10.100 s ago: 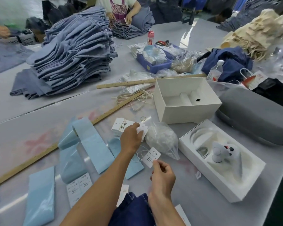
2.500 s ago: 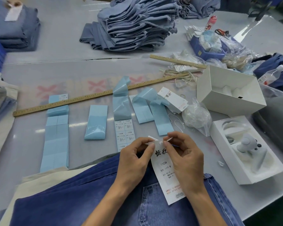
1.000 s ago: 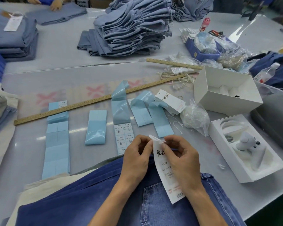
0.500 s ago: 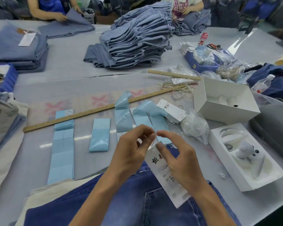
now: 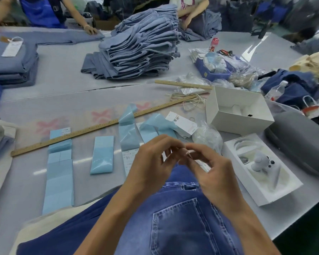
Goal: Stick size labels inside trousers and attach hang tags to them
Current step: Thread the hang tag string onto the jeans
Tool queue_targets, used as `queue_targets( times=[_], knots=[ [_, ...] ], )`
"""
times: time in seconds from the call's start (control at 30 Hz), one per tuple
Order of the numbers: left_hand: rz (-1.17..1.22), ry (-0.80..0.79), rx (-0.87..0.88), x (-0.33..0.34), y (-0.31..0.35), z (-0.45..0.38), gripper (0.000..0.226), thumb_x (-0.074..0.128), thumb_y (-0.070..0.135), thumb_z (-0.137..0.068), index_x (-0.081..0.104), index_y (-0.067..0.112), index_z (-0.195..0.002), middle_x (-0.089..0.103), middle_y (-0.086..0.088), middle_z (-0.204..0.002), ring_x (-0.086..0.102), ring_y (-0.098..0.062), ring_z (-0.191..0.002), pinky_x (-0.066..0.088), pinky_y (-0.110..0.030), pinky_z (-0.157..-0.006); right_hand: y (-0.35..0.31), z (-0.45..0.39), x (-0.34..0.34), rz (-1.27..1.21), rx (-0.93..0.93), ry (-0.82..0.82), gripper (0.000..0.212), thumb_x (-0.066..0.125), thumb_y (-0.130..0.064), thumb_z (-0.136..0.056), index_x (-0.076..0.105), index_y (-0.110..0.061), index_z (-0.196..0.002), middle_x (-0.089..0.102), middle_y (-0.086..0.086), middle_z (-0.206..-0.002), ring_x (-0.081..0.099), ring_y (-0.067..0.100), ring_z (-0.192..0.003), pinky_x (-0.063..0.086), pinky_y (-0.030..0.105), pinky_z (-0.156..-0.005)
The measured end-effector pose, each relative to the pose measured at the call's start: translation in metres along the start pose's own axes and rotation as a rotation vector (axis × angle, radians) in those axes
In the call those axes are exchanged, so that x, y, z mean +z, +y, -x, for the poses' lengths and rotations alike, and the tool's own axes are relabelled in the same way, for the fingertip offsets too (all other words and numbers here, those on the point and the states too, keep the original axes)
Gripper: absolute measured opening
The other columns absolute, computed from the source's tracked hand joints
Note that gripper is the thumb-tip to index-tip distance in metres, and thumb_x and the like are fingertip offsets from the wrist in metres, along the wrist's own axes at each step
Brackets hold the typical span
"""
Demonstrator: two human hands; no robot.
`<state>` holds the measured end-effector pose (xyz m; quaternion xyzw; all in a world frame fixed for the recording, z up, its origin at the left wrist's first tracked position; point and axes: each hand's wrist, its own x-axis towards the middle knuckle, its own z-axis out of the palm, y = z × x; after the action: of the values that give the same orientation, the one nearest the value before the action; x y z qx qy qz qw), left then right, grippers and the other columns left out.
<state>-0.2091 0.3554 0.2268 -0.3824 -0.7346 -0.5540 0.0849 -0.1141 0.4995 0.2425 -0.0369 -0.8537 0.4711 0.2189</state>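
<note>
Far left on the desk point(image 5: 59, 70), folded trousers point(image 5: 11, 61) carry a white hang tag point(image 5: 12, 47). Near left, blue label strips point(image 5: 59, 173) lie in a row beside a long wooden ruler point(image 5: 92, 128) that runs diagonally across the desk. A tall pile of pale denim point(image 5: 142, 45) stands at far centre. At near centre, dark blue jeans point(image 5: 173, 221) lie under both raised hands. The left hand point(image 5: 151, 166) has its fingers curled, the fingertips meeting those of the right hand point(image 5: 212, 173); the two pinch a small white fastener point(image 5: 187, 153) between them, each grip clenched on it. A white tag point(image 5: 203, 165) shows partly behind the right fingers, just above the jeans. A stack of hang tags point(image 5: 182, 125) lies beyond the hands, touching a blue strip, with a clear bag point(image 5: 207, 136) just to its right. Further right stand an open white box point(image 5: 241, 111) and a white tray point(image 5: 261, 170) holding a small white device.
</note>
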Motion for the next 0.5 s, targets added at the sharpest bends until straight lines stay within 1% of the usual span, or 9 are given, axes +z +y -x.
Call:
queue_targets(
  times=[0.07, 0.13, 0.23, 0.27, 0.33, 0.37, 0.43, 0.5],
  knots=[
    [-0.020, -0.011, 0.022, 0.003, 0.004, 0.000, 0.005, 0.070, 0.021, -0.093, 0.073, 0.017, -0.094, 0.062, 0.013, -0.082, 0.059, -0.010, -0.073, 0.046, -0.021, -0.062, 0.000, 0.003, -0.008, 0.102, -0.033, 0.049, 0.024, 0.075, -0.015, -0.090, 0.074, -0.024, -0.112, 0.076, -0.014, -0.087, 0.074, 0.005, -0.087, 0.057, 0.024, -0.082],
    [-0.025, -0.041, 0.033, 0.008, 0.007, 0.001, 0.005, 0.068, 0.023, -0.094, 0.072, 0.020, -0.095, 0.060, 0.015, -0.083, 0.058, -0.009, -0.073, 0.045, -0.022, -0.062, -0.003, 0.005, -0.018, 0.224, -0.098, 0.072, 0.020, 0.077, -0.015, -0.090, 0.075, -0.021, -0.109, 0.075, -0.016, -0.084, 0.073, 0.005, -0.081, 0.057, 0.026, -0.077],
    [0.016, -0.066, 0.043, 0.018, 0.014, 0.006, 0.007, 0.065, 0.031, -0.097, 0.069, 0.026, -0.098, 0.061, 0.017, -0.085, 0.058, -0.008, -0.075, 0.043, -0.017, -0.064, -0.003, 0.009, -0.039, 0.304, -0.179, 0.067, 0.015, 0.076, -0.015, -0.090, 0.077, -0.015, -0.105, 0.073, -0.017, -0.082, 0.071, 0.005, -0.075, 0.056, 0.023, -0.073],
    [0.034, -0.059, 0.030, 0.023, 0.015, 0.008, 0.009, 0.064, 0.034, -0.097, 0.069, 0.027, -0.099, 0.062, 0.018, -0.085, 0.059, -0.007, -0.076, 0.043, -0.014, -0.065, 0.000, 0.011, -0.047, 0.301, -0.169, 0.073, 0.015, 0.074, -0.016, -0.091, 0.077, -0.013, -0.105, 0.073, -0.015, -0.080, 0.071, 0.006, -0.071, 0.056, 0.020, -0.071],
    [0.042, -0.056, -0.037, 0.032, 0.013, 0.014, 0.010, 0.065, 0.034, -0.096, 0.069, 0.027, -0.101, 0.063, 0.017, -0.084, 0.060, -0.006, -0.075, 0.043, -0.012, -0.065, 0.012, 0.014, -0.064, 0.253, -0.057, 0.134, 0.015, 0.070, -0.018, -0.091, 0.078, -0.010, -0.102, 0.071, -0.008, -0.072, 0.068, 0.009, -0.063, 0.055, 0.018, -0.067],
    [0.028, -0.099, -0.082, 0.040, 0.011, 0.018, 0.007, 0.068, 0.031, -0.096, 0.070, 0.026, -0.100, 0.064, 0.017, -0.083, 0.059, -0.006, -0.075, 0.046, -0.016, -0.065, 0.019, 0.019, -0.076, 0.252, 0.014, 0.188, 0.015, 0.069, -0.017, -0.092, 0.078, -0.009, -0.101, 0.070, -0.004, -0.069, 0.066, 0.010, -0.061, 0.054, 0.016, -0.066],
    [-0.042, -0.273, -0.189, 0.048, 0.001, 0.028, 0.005, 0.069, 0.028, -0.097, 0.071, 0.025, -0.100, 0.066, 0.016, -0.086, 0.058, -0.006, -0.079, 0.050, -0.027, -0.070, 0.034, 0.028, -0.091, 0.309, 0.112, 0.272, 0.016, 0.069, -0.016, -0.092, 0.078, -0.008, -0.101, 0.071, -0.003, -0.072, 0.065, 0.010, -0.067, 0.050, 0.012, -0.067],
    [-0.150, -0.464, -0.231, 0.058, -0.005, 0.041, 0.011, 0.063, 0.035, -0.099, 0.071, 0.030, -0.105, 0.067, 0.015, -0.095, 0.057, -0.005, -0.089, 0.049, -0.033, -0.080, 0.043, 0.043, -0.099, 0.345, 0.153, 0.322, 0.017, 0.067, -0.025, -0.092, 0.078, -0.015, -0.100, 0.073, -0.009, -0.081, 0.067, 0.007, -0.075, 0.049, 0.009, -0.070]
  ],
)
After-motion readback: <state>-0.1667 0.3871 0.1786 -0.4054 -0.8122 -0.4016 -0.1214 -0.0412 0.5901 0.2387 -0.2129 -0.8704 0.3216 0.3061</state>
